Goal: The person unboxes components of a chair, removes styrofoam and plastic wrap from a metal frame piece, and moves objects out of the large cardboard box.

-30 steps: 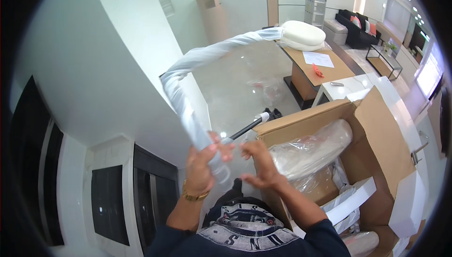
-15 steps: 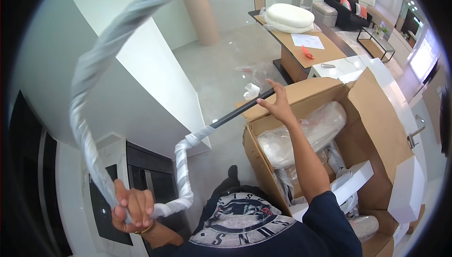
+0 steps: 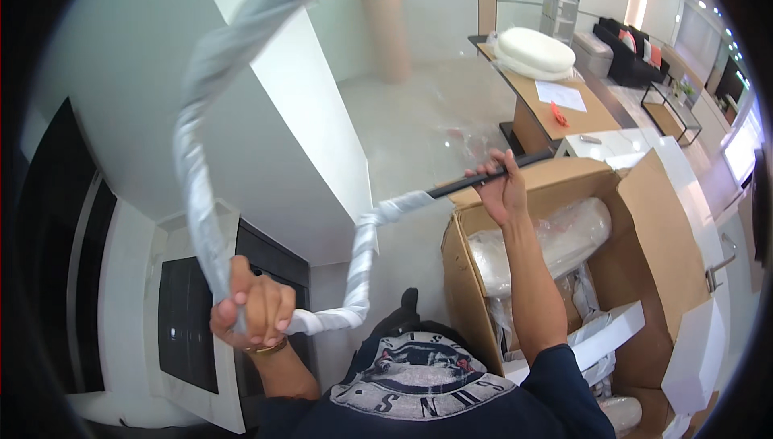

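A long bent tube [image 3: 193, 157], spirally wrapped in pale grey-white film, loops up past the top of the view. One straight end is bare and black. My left hand [image 3: 256, 306] is closed round the wrapped part at the lower left bend. My right hand [image 3: 503, 191] is curled round the bare black end [image 3: 459, 188], which sticks out beyond the fingers to the right. That end passes over the rim of an open cardboard box [image 3: 463, 278]. Inside the box lie a plastic-wrapped white roll [image 3: 555, 238] and other wrapped pieces.
A wall column [image 3: 298, 101] stands close to the left of the tube. Black built-in appliances [image 3: 187, 322] are at lower left. Beyond the box, a table [image 3: 531, 105] carries a white cushion [image 3: 538, 49], paper and a red item. A cardboard tube [image 3: 385, 32] stands farther back.
My right hand has gone from touching the bare end with spread fingers to curling round it. The tube and both hands have shifted right in the view, which has also turned.
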Demonstrator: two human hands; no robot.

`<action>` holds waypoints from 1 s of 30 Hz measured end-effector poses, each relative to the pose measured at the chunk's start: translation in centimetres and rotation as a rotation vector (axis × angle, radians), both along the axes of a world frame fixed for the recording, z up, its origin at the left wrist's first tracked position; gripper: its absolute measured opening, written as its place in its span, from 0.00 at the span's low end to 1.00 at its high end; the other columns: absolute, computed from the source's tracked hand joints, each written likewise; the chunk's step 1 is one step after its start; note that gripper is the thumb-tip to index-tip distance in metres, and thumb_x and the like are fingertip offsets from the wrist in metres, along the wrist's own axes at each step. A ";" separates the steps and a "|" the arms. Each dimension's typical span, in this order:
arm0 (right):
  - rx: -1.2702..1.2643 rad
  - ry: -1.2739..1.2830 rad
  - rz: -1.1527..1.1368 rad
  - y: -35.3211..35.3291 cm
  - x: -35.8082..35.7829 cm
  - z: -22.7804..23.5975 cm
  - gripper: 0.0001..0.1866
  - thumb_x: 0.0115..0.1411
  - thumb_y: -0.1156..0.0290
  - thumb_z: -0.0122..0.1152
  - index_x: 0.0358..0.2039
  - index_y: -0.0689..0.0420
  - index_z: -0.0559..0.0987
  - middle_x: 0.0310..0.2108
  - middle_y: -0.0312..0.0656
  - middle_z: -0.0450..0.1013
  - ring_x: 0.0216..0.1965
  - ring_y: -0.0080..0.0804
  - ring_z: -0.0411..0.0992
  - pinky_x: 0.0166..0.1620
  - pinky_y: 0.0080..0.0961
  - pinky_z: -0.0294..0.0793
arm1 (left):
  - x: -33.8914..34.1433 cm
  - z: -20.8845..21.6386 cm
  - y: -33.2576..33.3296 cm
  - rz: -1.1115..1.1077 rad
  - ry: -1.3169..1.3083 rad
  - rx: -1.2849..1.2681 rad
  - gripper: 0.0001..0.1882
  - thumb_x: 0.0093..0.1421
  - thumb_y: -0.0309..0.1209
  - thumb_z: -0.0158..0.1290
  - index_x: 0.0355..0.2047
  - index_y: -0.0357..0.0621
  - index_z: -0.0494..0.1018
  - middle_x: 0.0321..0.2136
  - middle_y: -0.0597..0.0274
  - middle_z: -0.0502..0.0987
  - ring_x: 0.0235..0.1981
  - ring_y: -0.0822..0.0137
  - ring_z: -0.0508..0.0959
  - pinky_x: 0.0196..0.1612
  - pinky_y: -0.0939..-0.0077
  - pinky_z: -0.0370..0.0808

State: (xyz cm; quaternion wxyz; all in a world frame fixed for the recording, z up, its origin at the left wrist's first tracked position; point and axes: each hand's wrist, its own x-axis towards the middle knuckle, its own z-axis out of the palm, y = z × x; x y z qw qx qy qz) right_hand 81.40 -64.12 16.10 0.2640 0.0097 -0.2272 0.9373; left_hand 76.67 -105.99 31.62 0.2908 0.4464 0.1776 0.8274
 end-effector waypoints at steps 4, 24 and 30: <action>-0.134 0.084 -0.243 1.8 1.8 1.9 0.24 0.71 0.46 0.54 0.22 0.48 0.67 0.15 0.27 0.51 0.18 0.22 0.52 0.32 0.24 0.61 | -2.3 -1.6 0.6 -0.109 0.049 -0.018 0.15 0.70 0.37 0.48 0.48 0.37 0.65 0.15 0.61 0.72 0.16 0.65 0.74 0.38 0.65 0.75; 0.704 0.098 -1.168 -3.6 21.5 16.4 0.20 0.76 0.56 0.48 0.27 0.53 0.64 0.15 0.28 0.53 0.12 0.14 0.49 0.20 0.15 0.57 | -18.4 -6.5 19.5 0.283 0.390 -0.883 0.27 0.69 0.38 0.54 0.63 0.37 0.63 0.42 0.53 0.77 0.35 0.65 0.81 0.44 0.69 0.79; 0.903 -0.049 -1.306 -3.0 16.1 17.3 0.19 0.76 0.57 0.48 0.27 0.52 0.65 0.16 0.27 0.53 0.13 0.13 0.49 0.19 0.15 0.55 | -24.7 2.9 24.8 0.705 0.728 -0.544 0.32 0.71 0.42 0.53 0.68 0.37 0.59 0.59 0.53 0.72 0.56 0.61 0.75 0.59 0.66 0.72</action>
